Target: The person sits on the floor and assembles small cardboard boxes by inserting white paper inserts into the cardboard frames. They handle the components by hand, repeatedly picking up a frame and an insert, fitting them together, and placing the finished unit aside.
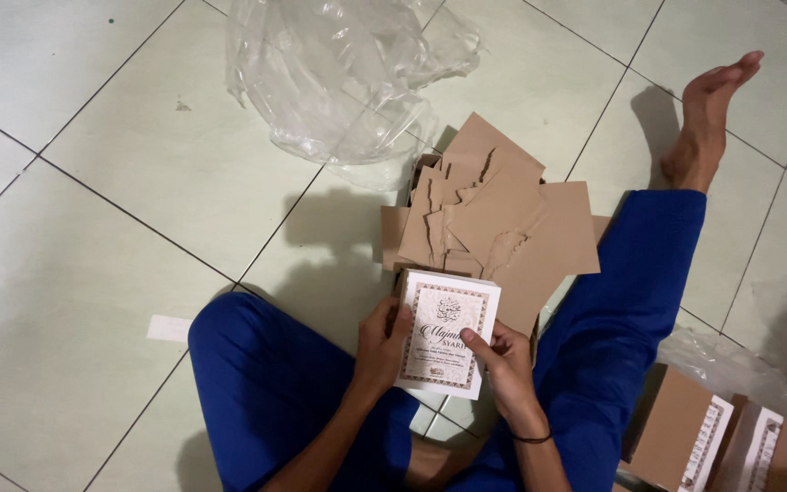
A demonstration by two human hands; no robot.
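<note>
On the tiled floor (93, 164), a small white paper slip (168, 328) lies well to the left of the left hand (383, 344), beyond the blue-trousered knee. The left hand is closed around the left edge of a small white book (446, 333), thumb on the cover. The right hand (501, 360) grips the book's right edge, thumb pressed on the front. Just beyond both hands lies a pile of torn brown cardboard (494, 223), and farther off a crumpled clear plastic bag (339, 73). To the right of the right hand, more wrapped books (685, 437) rest on the floor.
</note>
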